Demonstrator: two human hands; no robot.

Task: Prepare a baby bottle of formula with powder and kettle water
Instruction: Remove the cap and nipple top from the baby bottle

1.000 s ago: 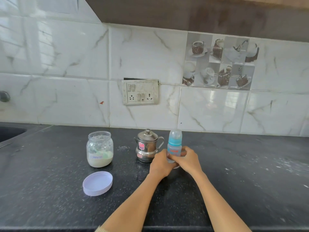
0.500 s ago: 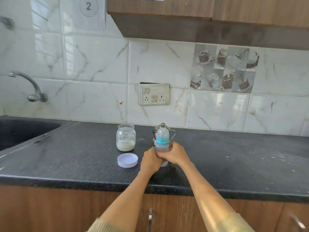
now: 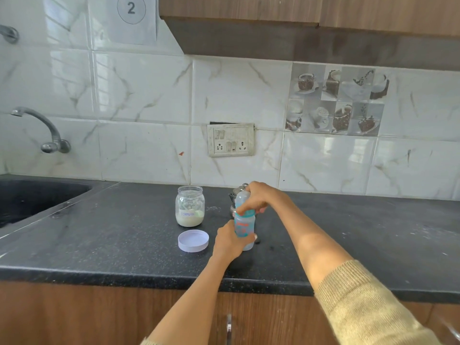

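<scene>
A small baby bottle (image 3: 244, 226) with a blue collar and clear cap stands upright on the black counter (image 3: 348, 232). My left hand (image 3: 230, 241) wraps its lower body. My right hand (image 3: 258, 197) grips its cap and collar from above. Behind the bottle, mostly hidden by my right hand, stands a small steel kettle (image 3: 234, 195). To the left stands an open glass jar (image 3: 190, 205) with white formula powder in its bottom. The jar's white lid (image 3: 193, 240) lies upside down in front of it.
A dark sink (image 3: 32, 197) with a wall tap (image 3: 47, 133) is at the far left. A switch and socket plate (image 3: 231, 142) is on the tiled wall behind. Wooden cabinets hang overhead and sit under the counter edge (image 3: 149, 275).
The camera has pulled back and up, showing the sink and cabinet front. My right hand has moved from the bottle's body up onto its cap; the left hand still holds the body.
</scene>
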